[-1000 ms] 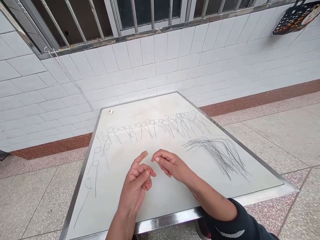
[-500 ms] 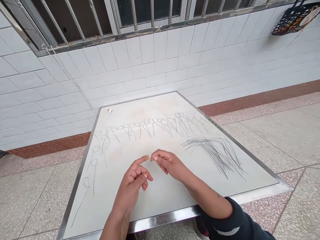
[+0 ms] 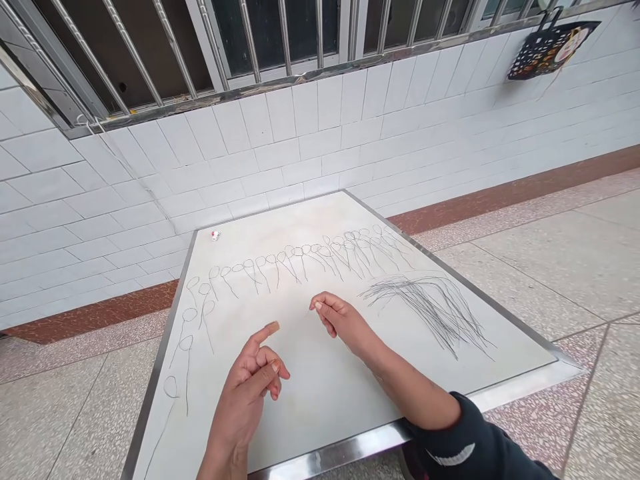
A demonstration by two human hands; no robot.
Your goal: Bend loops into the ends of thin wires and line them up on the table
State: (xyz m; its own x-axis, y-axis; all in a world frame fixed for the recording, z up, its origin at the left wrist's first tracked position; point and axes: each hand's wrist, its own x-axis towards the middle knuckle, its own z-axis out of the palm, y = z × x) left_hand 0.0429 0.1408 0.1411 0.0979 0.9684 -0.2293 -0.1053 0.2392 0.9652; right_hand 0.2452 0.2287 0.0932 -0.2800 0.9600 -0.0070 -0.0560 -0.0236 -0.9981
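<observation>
My left hand (image 3: 253, 383) is above the table's near half. Its thumb presses against the middle finger, and its index finger points out with a tan wrap at the tip. To the right, my right hand (image 3: 336, 316) pinches with thumb and index finger. A thin, pale strand faintly shows at the right fingertips; its run toward the left hand is too fine to follow. Beyond both hands lies a row of thin dark wires with looped ends (image 3: 299, 251), curving down the left side. A loose bundle of straight, dark wires (image 3: 430, 313) lies right of my right hand.
The white table (image 3: 300, 427) has a metal rim and stands against a tiled wall (image 3: 280, 127). A small white-and-red item (image 3: 215, 235) sits near its far left corner. Window bars (image 3: 285, 40) and a hanging dark patterned basket (image 3: 550, 50) are above.
My hands have moved apart: the left went left and down, the right slightly right. The strand visible between them earlier is now barely seen. The view has shifted a little.
</observation>
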